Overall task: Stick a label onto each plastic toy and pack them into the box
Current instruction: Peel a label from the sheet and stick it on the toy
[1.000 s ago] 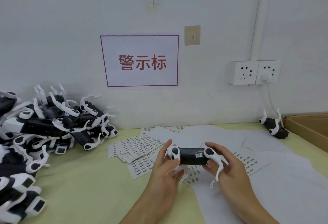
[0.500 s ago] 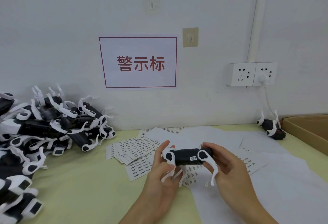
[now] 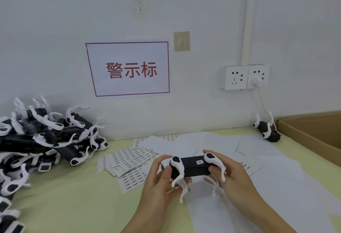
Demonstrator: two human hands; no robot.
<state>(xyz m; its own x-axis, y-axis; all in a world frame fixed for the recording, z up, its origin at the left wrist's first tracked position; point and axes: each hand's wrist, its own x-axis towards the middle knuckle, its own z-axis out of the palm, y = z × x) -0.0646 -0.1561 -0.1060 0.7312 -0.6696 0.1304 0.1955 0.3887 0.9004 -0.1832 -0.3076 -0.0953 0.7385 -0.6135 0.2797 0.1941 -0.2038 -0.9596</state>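
- Gripped at both ends: toy (image 3: 191,166), left hand (image 3: 160,179) and right hand (image 3: 234,175) curled round it.
- Label (image 3: 199,162) on already; best pressed flat before boxing in carton (image 3: 313,133), far right.

Left hand (image 3: 160,179) and right hand (image 3: 232,174), fingers curled, thumbs on top.
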